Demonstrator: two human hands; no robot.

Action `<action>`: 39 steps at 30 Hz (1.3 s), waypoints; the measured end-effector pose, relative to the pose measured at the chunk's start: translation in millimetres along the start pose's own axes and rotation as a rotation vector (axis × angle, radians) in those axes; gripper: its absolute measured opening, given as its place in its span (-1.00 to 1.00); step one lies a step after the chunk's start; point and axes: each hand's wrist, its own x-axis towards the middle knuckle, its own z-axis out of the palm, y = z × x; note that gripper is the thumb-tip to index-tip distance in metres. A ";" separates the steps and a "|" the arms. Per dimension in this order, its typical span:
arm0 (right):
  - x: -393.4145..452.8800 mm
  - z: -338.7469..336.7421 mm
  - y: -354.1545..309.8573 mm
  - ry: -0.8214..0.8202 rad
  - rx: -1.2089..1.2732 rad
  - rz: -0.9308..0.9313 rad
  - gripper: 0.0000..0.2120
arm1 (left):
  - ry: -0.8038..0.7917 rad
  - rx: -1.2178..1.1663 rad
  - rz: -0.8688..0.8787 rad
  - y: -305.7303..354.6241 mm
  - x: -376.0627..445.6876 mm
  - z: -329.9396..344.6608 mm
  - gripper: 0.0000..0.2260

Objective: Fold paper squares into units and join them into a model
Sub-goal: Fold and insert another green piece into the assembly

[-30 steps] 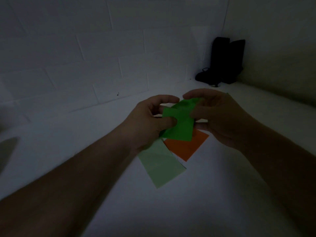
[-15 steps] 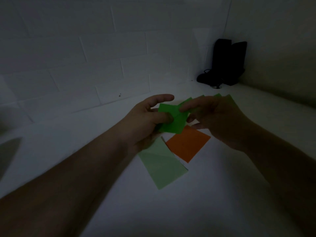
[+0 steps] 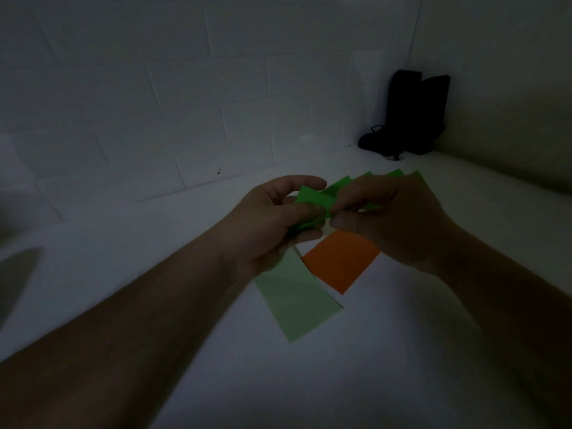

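Left hand (image 3: 266, 224) and right hand (image 3: 393, 221) both pinch the bright green paper (image 3: 312, 199) — fingers clamped on it. Orange square (image 3: 340, 261) and pale green sheet (image 3: 297, 301) lie flat below on the table (image 3: 402, 351).

Dim, bluish and underexposed throughout; the forearms at 7 and 4 o'clock sink into soft shadow. Wide-angle distortion bends the wall tiles (image 3: 192, 88). No glare.
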 end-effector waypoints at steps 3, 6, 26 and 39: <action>-0.6 2.3 1.0 0.043 0.050 0.017 -0.74 | -0.013 0.061 0.056 -1.6 -1.7 0.7 -0.69; -1.0 3.2 4.1 0.066 0.129 0.044 -0.79 | -0.026 0.086 0.085 -2.6 -3.3 1.9 -0.64; 1.5 0.0 3.4 0.152 0.340 0.199 -0.79 | 0.161 0.288 0.322 -5.5 -1.6 2.2 -0.82; -0.3 1.9 3.5 0.030 0.326 0.302 -0.73 | 0.180 0.415 0.358 -9.7 1.5 -3.7 -0.80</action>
